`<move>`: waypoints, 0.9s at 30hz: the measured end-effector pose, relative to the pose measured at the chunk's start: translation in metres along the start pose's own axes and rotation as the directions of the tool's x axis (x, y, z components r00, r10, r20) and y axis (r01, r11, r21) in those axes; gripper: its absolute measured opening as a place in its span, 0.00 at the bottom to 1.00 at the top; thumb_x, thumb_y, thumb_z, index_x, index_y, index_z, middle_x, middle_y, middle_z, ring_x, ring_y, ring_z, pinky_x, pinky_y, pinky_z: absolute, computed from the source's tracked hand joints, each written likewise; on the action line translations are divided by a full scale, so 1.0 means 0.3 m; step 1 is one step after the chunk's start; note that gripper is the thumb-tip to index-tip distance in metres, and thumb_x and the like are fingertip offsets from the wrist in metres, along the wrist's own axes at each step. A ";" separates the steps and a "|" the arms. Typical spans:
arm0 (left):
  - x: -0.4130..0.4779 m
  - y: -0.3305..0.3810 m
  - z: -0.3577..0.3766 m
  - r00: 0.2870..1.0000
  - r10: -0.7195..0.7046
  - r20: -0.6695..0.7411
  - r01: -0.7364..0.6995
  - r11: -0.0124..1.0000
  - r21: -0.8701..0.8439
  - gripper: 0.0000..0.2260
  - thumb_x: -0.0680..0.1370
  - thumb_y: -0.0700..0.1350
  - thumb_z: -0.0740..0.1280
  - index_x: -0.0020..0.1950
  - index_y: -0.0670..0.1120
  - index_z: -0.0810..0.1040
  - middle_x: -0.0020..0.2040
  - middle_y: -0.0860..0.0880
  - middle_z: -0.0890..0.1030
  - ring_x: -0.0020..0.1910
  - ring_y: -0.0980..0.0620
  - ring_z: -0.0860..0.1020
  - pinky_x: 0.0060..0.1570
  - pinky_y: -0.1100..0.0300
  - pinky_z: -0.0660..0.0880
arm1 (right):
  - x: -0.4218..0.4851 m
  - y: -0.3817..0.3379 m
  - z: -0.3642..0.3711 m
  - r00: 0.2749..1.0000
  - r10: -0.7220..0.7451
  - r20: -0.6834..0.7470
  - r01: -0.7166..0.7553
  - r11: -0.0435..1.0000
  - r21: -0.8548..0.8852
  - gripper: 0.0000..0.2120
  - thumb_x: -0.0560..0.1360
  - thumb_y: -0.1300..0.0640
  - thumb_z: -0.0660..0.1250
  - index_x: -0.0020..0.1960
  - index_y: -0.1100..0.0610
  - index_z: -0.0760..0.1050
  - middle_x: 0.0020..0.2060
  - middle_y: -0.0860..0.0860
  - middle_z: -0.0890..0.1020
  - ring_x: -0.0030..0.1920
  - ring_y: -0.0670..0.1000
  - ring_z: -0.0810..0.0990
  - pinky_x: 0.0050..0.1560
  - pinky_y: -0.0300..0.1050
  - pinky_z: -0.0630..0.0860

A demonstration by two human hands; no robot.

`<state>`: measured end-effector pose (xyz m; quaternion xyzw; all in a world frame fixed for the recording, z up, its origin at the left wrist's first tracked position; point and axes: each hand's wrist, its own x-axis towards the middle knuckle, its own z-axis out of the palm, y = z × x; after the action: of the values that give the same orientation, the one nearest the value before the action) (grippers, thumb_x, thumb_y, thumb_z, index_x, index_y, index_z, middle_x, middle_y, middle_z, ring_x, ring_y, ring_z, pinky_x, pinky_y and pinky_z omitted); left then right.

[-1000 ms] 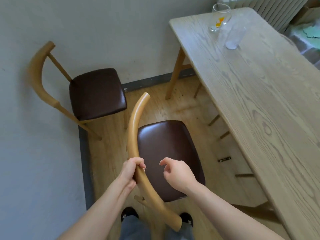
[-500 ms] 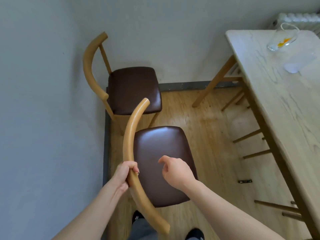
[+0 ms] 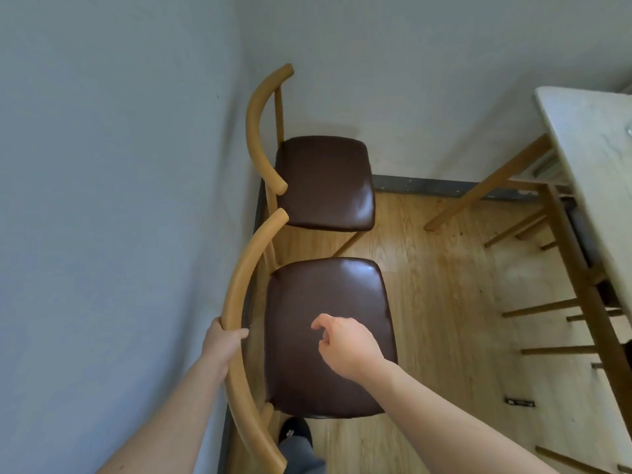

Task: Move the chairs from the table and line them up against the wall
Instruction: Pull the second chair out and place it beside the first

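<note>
Two wooden chairs with dark brown padded seats stand along the left wall (image 3: pixel 119 200). The far chair (image 3: pixel 325 183) sits in the corner, its curved backrest against the wall. The near chair (image 3: pixel 328 333) is right behind it, its backrest close to the wall. My left hand (image 3: pixel 222 343) is wrapped around the near chair's curved backrest. My right hand (image 3: pixel 345 347) hovers above that chair's seat, fingers loosely curled and holding nothing.
A light wooden table (image 3: pixel 595 159) stands at the right, its slanted legs and rungs reaching down to the floor. Wooden floor (image 3: pixel 444 302) lies between chairs and table. A small dark object (image 3: pixel 519 402) lies on the floor near the table. My shoe (image 3: pixel 294 432) is beside the near chair.
The near chair has swung toward the left wall and now lines up behind the far chair. My view turned left, so the table slid to the right edge.
</note>
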<state>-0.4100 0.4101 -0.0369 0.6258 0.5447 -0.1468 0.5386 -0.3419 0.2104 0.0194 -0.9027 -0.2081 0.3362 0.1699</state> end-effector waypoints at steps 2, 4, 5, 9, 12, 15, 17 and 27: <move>0.012 -0.012 -0.023 1.000 -0.009 0.018 0.008 1.000 0.006 0.21 0.77 0.42 0.67 0.69 0.44 0.65 0.59 0.41 0.74 0.54 0.41 0.74 0.57 0.42 0.73 | 0.009 -0.021 0.020 1.000 -0.007 0.017 0.007 1.000 -0.012 0.18 0.78 0.60 0.57 0.67 0.51 0.70 0.56 0.52 0.80 0.57 0.55 0.77 0.55 0.48 0.75; 0.014 -0.006 -0.026 0.999 -0.006 0.035 0.006 1.000 0.014 0.21 0.77 0.43 0.67 0.68 0.45 0.65 0.57 0.43 0.73 0.52 0.43 0.73 0.55 0.43 0.73 | 0.012 -0.034 0.032 1.000 -0.007 0.030 0.008 1.000 -0.027 0.18 0.78 0.59 0.57 0.67 0.52 0.70 0.57 0.52 0.80 0.58 0.55 0.76 0.55 0.49 0.75; 0.014 -0.002 -0.026 0.999 -0.005 0.033 0.005 1.000 0.013 0.20 0.77 0.44 0.67 0.68 0.46 0.66 0.56 0.44 0.73 0.51 0.43 0.73 0.55 0.43 0.74 | 0.013 -0.041 0.037 0.999 -0.004 0.037 0.005 0.999 -0.035 0.18 0.78 0.59 0.57 0.67 0.52 0.70 0.57 0.52 0.80 0.58 0.55 0.76 0.56 0.49 0.75; 0.017 0.007 -0.021 1.000 -0.004 0.024 0.003 1.000 0.023 0.20 0.77 0.45 0.66 0.68 0.46 0.66 0.57 0.44 0.73 0.53 0.42 0.74 0.56 0.42 0.74 | 0.005 -0.059 0.043 0.999 -0.003 0.041 0.005 0.999 -0.049 0.18 0.78 0.59 0.57 0.67 0.52 0.70 0.56 0.52 0.80 0.57 0.55 0.76 0.56 0.50 0.75; 0.017 0.005 -0.024 1.000 -0.001 0.025 0.001 1.000 0.026 0.20 0.78 0.45 0.66 0.68 0.46 0.66 0.57 0.44 0.73 0.54 0.42 0.74 0.57 0.42 0.74 | 0.001 -0.057 0.037 1.000 0.009 0.027 -0.007 0.999 -0.049 0.18 0.78 0.59 0.57 0.66 0.51 0.70 0.56 0.52 0.80 0.57 0.55 0.76 0.56 0.50 0.76; 0.017 0.003 -0.028 0.999 0.001 0.043 -0.002 1.000 0.029 0.20 0.77 0.46 0.66 0.68 0.46 0.66 0.56 0.45 0.72 0.55 0.41 0.74 0.57 0.42 0.73 | -0.011 -0.047 0.032 0.999 0.024 0.022 -0.023 0.998 -0.050 0.17 0.78 0.59 0.57 0.66 0.51 0.70 0.56 0.51 0.80 0.57 0.54 0.76 0.56 0.49 0.76; 0.020 0.009 -0.027 0.998 0.005 0.057 -0.006 1.000 0.023 0.20 0.77 0.46 0.66 0.68 0.46 0.66 0.56 0.45 0.73 0.54 0.42 0.73 0.57 0.41 0.73 | -0.022 -0.035 0.029 0.999 0.041 0.018 -0.040 0.998 -0.045 0.17 0.78 0.59 0.57 0.66 0.51 0.70 0.56 0.51 0.80 0.57 0.54 0.77 0.55 0.48 0.76; 0.067 0.038 -0.013 0.999 0.023 0.030 -0.021 0.998 -0.065 0.21 0.77 0.47 0.67 0.68 0.45 0.66 0.57 0.44 0.74 0.53 0.43 0.73 0.59 0.41 0.72 | -0.047 0.023 0.020 0.997 0.079 -0.020 -0.080 0.996 -0.033 0.18 0.78 0.59 0.57 0.67 0.51 0.70 0.56 0.50 0.81 0.57 0.53 0.77 0.55 0.47 0.75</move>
<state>-0.3947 0.4258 -0.0453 0.6117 0.5340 -0.1330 0.5683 -0.3540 0.1986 0.0195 -0.9161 -0.1761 0.3306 0.1430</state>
